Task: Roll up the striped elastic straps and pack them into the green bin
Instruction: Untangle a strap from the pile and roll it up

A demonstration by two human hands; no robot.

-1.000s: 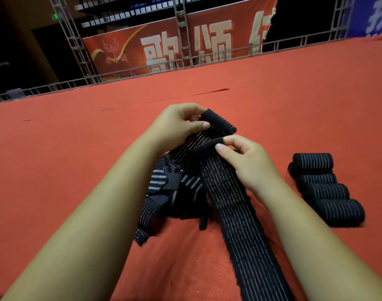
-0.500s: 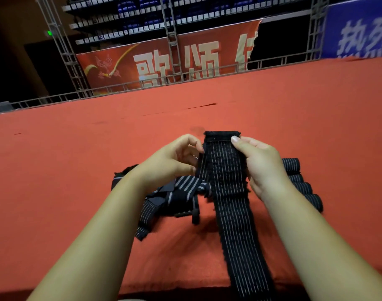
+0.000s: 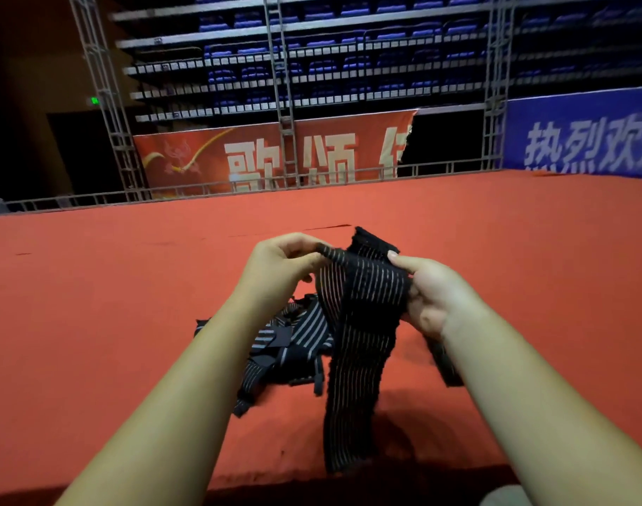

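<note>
A black elastic strap with thin pale stripes (image 3: 359,323) is held up above the red carpet. My left hand (image 3: 279,264) pinches its top left edge. My right hand (image 3: 432,294) grips its right edge, thumb on the front. The strap's top end folds back behind my hands, and its long tail hangs down toward me. A loose heap of more striped straps (image 3: 290,345) lies on the carpet under my left wrist. A dark piece of the rolled straps (image 3: 445,363) shows behind my right forearm. No green bin is in view.
The red carpeted platform (image 3: 129,286) stretches far ahead to a metal rail (image 3: 239,184). Beyond it hang a red banner (image 3: 268,158) and a blue banner (image 3: 582,140) below rows of seats. The platform's near edge (image 3: 312,487) runs just below my forearms.
The view has tilted up. Both hands lifted the strap's top end off the carpet and now stretch it between them. The rolled straps have slipped behind my right forearm.
</note>
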